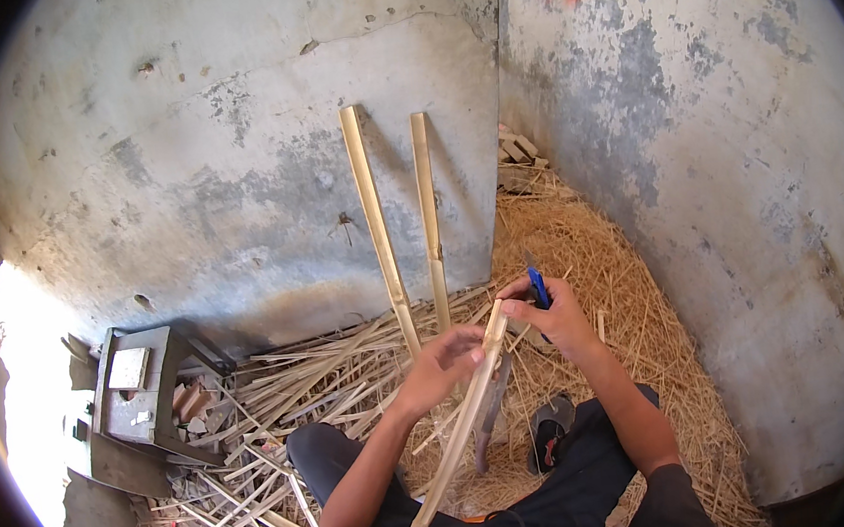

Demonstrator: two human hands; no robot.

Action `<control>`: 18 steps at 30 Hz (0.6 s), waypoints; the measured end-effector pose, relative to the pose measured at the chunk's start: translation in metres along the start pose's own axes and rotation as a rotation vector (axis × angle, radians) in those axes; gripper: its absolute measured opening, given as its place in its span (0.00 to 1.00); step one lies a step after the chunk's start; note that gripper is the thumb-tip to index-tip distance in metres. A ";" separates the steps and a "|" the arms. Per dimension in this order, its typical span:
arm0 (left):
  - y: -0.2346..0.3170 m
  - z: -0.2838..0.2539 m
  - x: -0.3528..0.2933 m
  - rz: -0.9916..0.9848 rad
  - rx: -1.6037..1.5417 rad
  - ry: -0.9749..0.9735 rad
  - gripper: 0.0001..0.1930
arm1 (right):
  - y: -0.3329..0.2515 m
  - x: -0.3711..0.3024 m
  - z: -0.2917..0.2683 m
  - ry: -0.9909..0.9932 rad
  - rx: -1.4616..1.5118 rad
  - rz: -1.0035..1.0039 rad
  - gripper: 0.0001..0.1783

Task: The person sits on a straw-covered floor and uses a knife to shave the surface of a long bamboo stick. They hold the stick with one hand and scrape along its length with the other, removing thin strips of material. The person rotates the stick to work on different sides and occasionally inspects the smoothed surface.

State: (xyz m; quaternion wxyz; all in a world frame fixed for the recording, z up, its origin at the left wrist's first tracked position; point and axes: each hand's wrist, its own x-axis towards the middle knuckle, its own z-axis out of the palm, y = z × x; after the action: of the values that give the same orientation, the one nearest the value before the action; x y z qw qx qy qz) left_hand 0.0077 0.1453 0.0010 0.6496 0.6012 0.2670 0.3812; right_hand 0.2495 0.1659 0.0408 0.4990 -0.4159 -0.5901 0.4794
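Note:
A long split bamboo strip (466, 425) slants up from the lower edge between my knees. My left hand (436, 371) is curled at its left side near the upper part, thumb against the edge; some of its fingers are hidden behind the strip. At the top end, my right hand (557, 320) pinches the strip with thumb and fingertips. That same hand holds a blue utility knife (540, 288), its thin blade pointing up. Behind the strip, a dark, long blade-like tool (494, 403) stands tilted, partly covered.
Two bamboo strips (374, 207) lean on the grey, peeling wall (182, 164). Split strips (303, 399) lie heaped at left, beside a tipped dark wooden stool (156, 382). Straw-like shavings (604, 278) cover the floor at right, around my shoe (549, 428). Bricks (517, 145) sit in the corner.

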 end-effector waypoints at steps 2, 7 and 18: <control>-0.002 0.000 -0.005 -0.129 -0.037 -0.154 0.26 | 0.002 0.002 0.001 0.010 -0.025 0.016 0.14; 0.001 -0.002 -0.014 -0.315 -0.086 -0.241 0.25 | 0.011 0.008 0.007 0.025 -0.041 0.035 0.13; -0.002 0.008 -0.020 -0.294 -0.130 -0.089 0.23 | 0.026 0.009 0.010 -0.016 0.003 -0.001 0.14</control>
State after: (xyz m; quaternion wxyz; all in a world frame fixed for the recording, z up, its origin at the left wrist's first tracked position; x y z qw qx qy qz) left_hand 0.0028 0.1246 -0.0025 0.7471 0.5284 0.2980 0.2716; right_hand 0.2389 0.1779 0.0168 0.4949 -0.4111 -0.5936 0.4834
